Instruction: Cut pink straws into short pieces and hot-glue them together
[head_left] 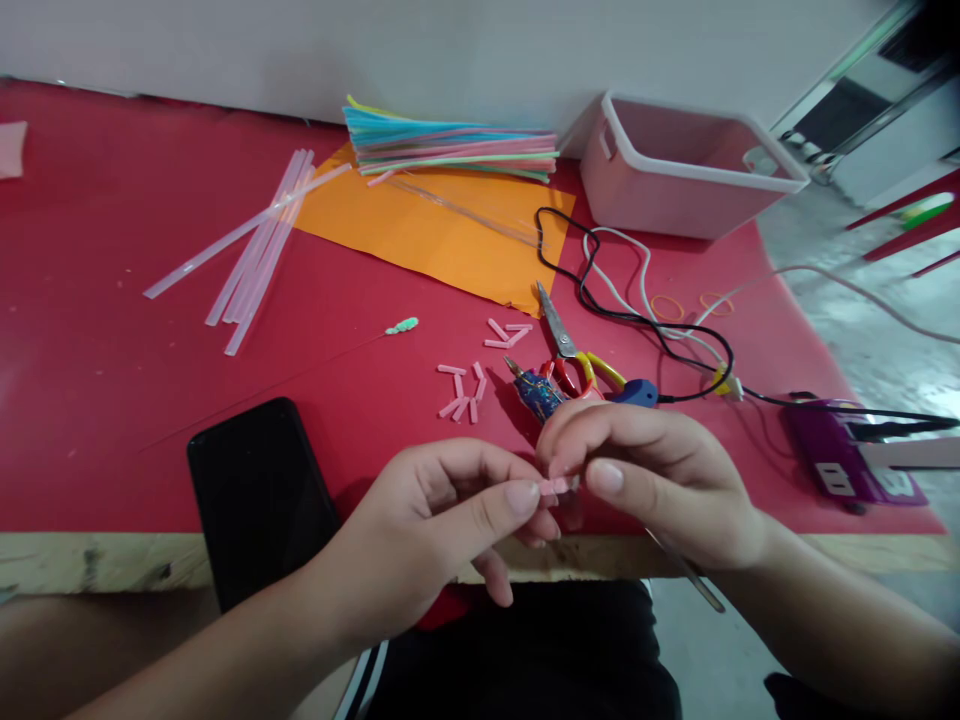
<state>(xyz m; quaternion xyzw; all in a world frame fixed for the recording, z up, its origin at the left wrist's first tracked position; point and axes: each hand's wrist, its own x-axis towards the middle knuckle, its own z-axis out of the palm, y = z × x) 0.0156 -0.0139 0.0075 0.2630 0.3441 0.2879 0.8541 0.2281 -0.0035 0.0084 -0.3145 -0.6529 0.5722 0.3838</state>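
My left hand (465, 510) pinches a small pink piece (553, 487) between thumb and fingertips, above the front edge of the table. Close against it, my right hand (652, 480) has its fingers curled, with its fingertips at the pink piece. A thin metal tool (690, 572) sticks out below the right palm; its other end is hidden. Beyond the hands lie short pink tube pieces (461, 390) in two loose groups. Near the right hand are scissors (562, 335) with red and yellow handles and a blue, blotchy tool with a pointed tip (534, 388).
A black phone (259, 490) overhangs the front edge. Translucent sticks (262, 240), orange paper (420, 235), coloured pipe cleaners (450, 140) and a pink bin (667, 190) lie farther back. Cords (660, 340) and a purple object (840, 455) are at right; a green-tipped wire (403, 326) lies mid-table.
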